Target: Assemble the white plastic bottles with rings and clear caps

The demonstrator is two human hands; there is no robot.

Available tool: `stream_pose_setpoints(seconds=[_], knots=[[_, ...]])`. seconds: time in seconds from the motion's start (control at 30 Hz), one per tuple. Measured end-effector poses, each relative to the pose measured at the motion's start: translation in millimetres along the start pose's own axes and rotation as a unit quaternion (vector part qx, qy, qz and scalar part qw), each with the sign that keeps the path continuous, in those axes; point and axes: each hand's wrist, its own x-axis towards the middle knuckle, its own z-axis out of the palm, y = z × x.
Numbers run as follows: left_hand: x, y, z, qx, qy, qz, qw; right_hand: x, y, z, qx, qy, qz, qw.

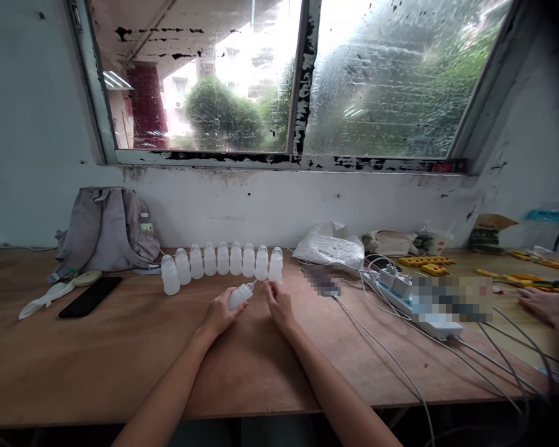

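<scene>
My left hand is wrapped round a small frosted baby bottle, tilted with its clear teat end up and to the right. Just right of that teat, my right hand has its fingers drawn together, pointing away from me. Whatever is between those fingertips, if anything, is too small to make out. Beyond both hands, several similar baby bottles stand upright in a slightly curved row with clear domed tops. The rightmost bottle is just behind my right fingertips; I cannot tell whether they touch it.
A grey backpack leans on the wall, with a black phone before it. Right of the row lie a plastic bag and a white power strip with trailing cables. Another person's hand rests by yellow parts at far right.
</scene>
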Motion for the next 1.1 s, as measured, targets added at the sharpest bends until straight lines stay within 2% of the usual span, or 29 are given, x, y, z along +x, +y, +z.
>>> stream_pose_setpoints(seconds=[0.07, 0.17, 0.27, 0.37, 0.43, 0.5, 0.6, 0.87, 1.1], knots=[[-0.9, 1.8, 1.8, 0.010, -0.003, 0.019, 1.000, -6.3, -7.8, 10.5, 0.069, -0.074, 0.027, 0.995], [-1.6, 3.6, 3.6, 0.014, -0.006, 0.044, 0.999, -10.9, -12.6, 20.3, 0.153, -0.102, 0.081, 0.980], [-0.7, 3.0, 2.7, -0.033, -0.012, 0.043, 0.998, -9.8, -16.1, 17.1, 0.269, -0.150, 0.115, 0.945], [1.1, 0.5, 0.4, -0.123, -0.023, 0.026, 0.992, -6.6, -19.3, 8.6, 0.348, -0.191, 0.117, 0.910], [2.3, -1.5, -0.7, -0.171, -0.017, 0.012, 0.985, -4.3, -18.7, 5.7, 0.342, -0.169, 0.124, 0.916], [3.1, -2.7, -1.2, -0.201, -0.009, -0.003, 0.979, -2.3, -15.9, 5.8, 0.300, -0.120, 0.139, 0.936], [3.1, -2.3, -1.1, -0.214, -0.009, -0.018, 0.977, -0.4, -13.7, 7.7, 0.272, -0.081, 0.146, 0.948], [0.0, 2.5, 0.8, -0.167, -0.039, 0.008, 0.985, 0.4, -28.0, 2.5, 0.303, -0.040, 0.098, 0.947], [1.8, 0.3, 5.1, -0.174, -0.043, 0.001, 0.984, 4.9, -14.4, 0.2, 0.329, -0.052, 0.115, 0.936]])
